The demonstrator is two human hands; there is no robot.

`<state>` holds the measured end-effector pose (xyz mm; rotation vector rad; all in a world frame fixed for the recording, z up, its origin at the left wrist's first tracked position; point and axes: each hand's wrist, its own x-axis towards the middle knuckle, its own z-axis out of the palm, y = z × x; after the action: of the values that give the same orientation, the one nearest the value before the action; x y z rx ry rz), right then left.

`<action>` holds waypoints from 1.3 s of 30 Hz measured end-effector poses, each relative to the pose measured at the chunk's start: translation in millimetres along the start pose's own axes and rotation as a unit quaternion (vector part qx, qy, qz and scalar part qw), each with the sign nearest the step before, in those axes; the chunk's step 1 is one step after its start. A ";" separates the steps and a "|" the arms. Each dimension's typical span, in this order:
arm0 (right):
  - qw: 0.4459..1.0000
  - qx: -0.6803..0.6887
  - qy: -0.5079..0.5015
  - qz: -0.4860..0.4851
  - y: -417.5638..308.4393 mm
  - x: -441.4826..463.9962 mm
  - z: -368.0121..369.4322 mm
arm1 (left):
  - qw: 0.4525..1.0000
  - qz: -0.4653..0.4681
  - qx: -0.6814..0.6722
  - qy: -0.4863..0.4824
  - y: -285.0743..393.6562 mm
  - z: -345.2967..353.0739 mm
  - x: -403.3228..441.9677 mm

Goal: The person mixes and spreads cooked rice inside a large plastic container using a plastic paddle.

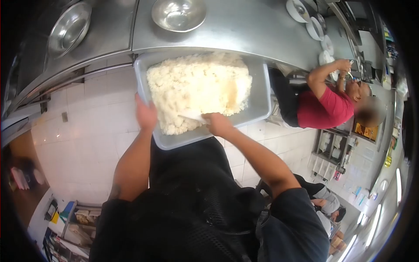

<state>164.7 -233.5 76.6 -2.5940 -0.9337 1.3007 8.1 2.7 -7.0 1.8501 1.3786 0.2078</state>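
Note:
A translucent plastic tub (pixel 259 102) holds a broad heap of pale, crumbly food that looks like cooked rice (pixel 196 87). My left hand (pixel 146 114) grips the tub's left rim, slightly blurred. Closed around the handle end of a white, flat spatula or scraper (pixel 192 116), my right hand (pixel 218 125) is over the tub's near side. The tool's far end meets the near part of the heap; its exact shape is blurred.
A steel counter (pixel 235 28) runs along the tub's far side, bearing a metal bowl (pixel 179 15). Another metal bowl (pixel 70 29) stands left. White bowls (pixel 315 29) line the right. A person in a red shirt (pixel 325 109) works at right; another person (pixel 327 203) is lower right.

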 end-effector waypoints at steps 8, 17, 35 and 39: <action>0.982 -0.174 0.074 -0.002 105.6 -55.5 -170.0 | 1.000 -0.020 0.002 0.006 9.2 -5.2 -2.2; 0.938 -0.343 0.013 0.049 117.6 0.1 -171.3 | 0.999 -0.008 0.041 0.020 10.2 -0.7 -5.3; 0.968 -0.245 0.044 0.031 176.3 62.8 -124.5 | 0.995 -0.038 0.072 0.058 17.3 4.1 -2.8; 0.975 -0.218 0.032 -0.024 161.2 30.2 -127.9 | 0.998 -0.017 0.059 0.027 14.2 -1.5 -7.6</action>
<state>352.0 -323.6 81.7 -2.8803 -1.3958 1.0924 14.7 -4.3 6.0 1.9277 1.4871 0.1643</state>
